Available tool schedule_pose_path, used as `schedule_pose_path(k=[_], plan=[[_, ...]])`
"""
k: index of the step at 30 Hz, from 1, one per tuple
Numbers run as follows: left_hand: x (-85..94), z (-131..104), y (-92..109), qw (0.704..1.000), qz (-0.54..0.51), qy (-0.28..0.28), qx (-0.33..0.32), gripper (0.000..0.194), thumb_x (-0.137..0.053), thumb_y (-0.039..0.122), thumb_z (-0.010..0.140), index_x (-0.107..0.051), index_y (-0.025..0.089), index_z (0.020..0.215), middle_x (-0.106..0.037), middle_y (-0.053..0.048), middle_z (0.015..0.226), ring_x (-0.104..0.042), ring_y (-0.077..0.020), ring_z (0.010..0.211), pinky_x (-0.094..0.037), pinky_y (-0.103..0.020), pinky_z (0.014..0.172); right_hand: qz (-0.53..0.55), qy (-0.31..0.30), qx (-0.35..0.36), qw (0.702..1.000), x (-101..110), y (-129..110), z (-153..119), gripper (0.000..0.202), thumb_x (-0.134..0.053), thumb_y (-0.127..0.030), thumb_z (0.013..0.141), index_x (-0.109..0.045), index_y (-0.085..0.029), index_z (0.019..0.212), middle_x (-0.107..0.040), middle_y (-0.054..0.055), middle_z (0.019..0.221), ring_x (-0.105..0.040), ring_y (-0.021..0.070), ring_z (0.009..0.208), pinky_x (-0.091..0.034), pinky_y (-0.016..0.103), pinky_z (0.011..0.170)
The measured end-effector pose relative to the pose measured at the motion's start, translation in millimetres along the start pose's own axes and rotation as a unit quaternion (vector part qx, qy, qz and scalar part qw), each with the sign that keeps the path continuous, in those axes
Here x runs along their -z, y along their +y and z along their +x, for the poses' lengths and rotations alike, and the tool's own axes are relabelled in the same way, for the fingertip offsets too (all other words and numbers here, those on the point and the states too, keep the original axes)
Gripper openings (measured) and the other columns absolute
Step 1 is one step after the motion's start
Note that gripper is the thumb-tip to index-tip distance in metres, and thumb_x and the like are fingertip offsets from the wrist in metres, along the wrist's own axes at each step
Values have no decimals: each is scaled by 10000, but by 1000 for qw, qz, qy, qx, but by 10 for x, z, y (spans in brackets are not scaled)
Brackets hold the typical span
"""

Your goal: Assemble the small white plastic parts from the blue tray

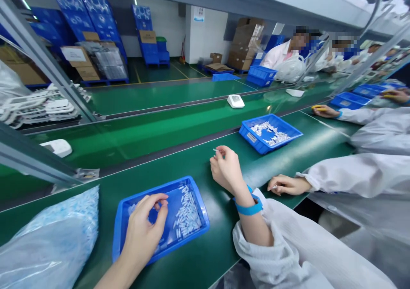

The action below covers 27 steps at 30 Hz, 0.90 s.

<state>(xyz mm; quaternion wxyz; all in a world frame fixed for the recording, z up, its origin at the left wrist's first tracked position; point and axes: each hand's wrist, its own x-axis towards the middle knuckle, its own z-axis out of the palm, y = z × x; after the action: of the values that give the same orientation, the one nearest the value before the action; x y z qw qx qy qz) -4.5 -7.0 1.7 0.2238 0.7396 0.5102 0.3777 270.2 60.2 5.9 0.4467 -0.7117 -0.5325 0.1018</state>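
Over the near blue tray (205, 220) hangs my left hand (145, 225), thumb and fingertips brought together; whatever they pinch, if anything, is too small to make out. Many small white and pale blue pieces (188, 214) lie in the tray, mostly at its right side. My right hand (226, 169), with a blue band at the wrist, is above the green table (221, 246) to the right of that tray. It pinches a small white piece (215, 150) between thumb and index finger.
A plastic bag of pale blue pieces (60, 237) lies at the left. A second blue tray (264, 146) with white parts stands beyond my right hand. Co-workers' hands (288, 184) and sleeves are at the right. White devices (235, 101) sit on the green belt (153, 135).
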Motion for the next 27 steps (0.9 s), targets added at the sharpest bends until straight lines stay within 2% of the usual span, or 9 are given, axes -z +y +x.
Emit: schedule_pose_path(k=[5, 9, 11, 12, 15, 16, 18, 23, 27], plan=[[-21, 19, -16, 1000, 3, 7, 19, 198, -522, 170, 817, -657, 203, 958, -689, -39, 880, -649, -184, 789, -529, -308, 727, -32, 27, 7, 999, -52, 54, -19, 330, -499, -245, 839, -617, -140, 1128, -590, 194, 1207, -539, 336, 1117, -418, 498, 935], [34, 40, -9, 997, 47, -62, 7, 286, -479, 95, 796, -655, 211, 989, -697, -50, 936, -651, -202, 863, -521, -349, 788, 28, 11, 95, 995, -24, -237, -130, 239, -491, -238, 884, -641, -176, 1059, -622, 141, 1170, -564, 282, 1106, -437, 443, 944], [110, 55, 12, 985, 104, -136, -12, 305, -460, 76, 803, -664, 219, 981, -704, -54, 947, -640, -227, 918, -498, -386, 821, 99, -66, 155, 981, -22, -455, -269, 172, -521, -232, 893, -654, -186, 993, -678, 98, 1045, -619, 236, 995, -474, 391, 885], [156, 63, 23, 975, 137, -173, -22, 308, -449, 69, 809, -669, 220, 963, -708, -56, 943, -634, -241, 933, -486, -403, 824, 131, -139, 180, 965, -38, -555, -355, 150, -530, -223, 896, -660, -188, 962, -700, 77, 973, -639, 212, 920, -492, 360, 833], [281, 84, 20, 940, 214, -259, -56, 334, -408, 33, 817, -673, 209, 920, -715, -67, 931, -634, -263, 926, -473, -421, 801, 148, -350, 287, 879, -154, -682, -587, 124, -564, -176, 881, -686, -196, 887, -711, 38, 830, -645, 177, 793, -490, 327, 771], [306, 88, 4, 930, 230, -277, -67, 350, -399, 16, 811, -671, 203, 927, -716, -74, 942, -637, -266, 936, -474, -421, 806, 141, -372, 314, 862, -203, -644, -624, 113, -579, -173, 876, -690, -197, 875, -705, 37, 811, -636, 169, 762, -488, 327, 766], [320, 92, -41, 916, 259, -295, -80, 381, -393, -16, 792, -667, 190, 959, -711, -96, 995, -635, -271, 989, -475, -427, 846, 135, -323, 322, 879, -283, -442, -600, 105, -585, -194, 889, -685, -199, 859, -689, 42, 807, -614, 150, 715, -494, 315, 750], [226, 128, -135, 894, 314, -309, -83, 388, -380, -33, 803, -636, 144, 1033, -661, -135, 1088, -622, -277, 1005, -496, -417, 859, 117, -301, 310, 894, -288, 342, -123, 190, -495, -320, 964, -627, -192, 1011, -649, 54, 1016, -612, 132, 803, -534, 305, 731], [177, 176, -159, 884, 337, -315, -78, 356, -377, 24, 858, -588, 143, 1120, -626, -137, 1122, -618, -267, 997, -498, -409, 860, 78, -317, 322, 889, -227, 678, 154, 417, -279, -71, 965, -654, -225, 869, -612, 44, 734, -570, 175, 773, -450, 346, 734]])
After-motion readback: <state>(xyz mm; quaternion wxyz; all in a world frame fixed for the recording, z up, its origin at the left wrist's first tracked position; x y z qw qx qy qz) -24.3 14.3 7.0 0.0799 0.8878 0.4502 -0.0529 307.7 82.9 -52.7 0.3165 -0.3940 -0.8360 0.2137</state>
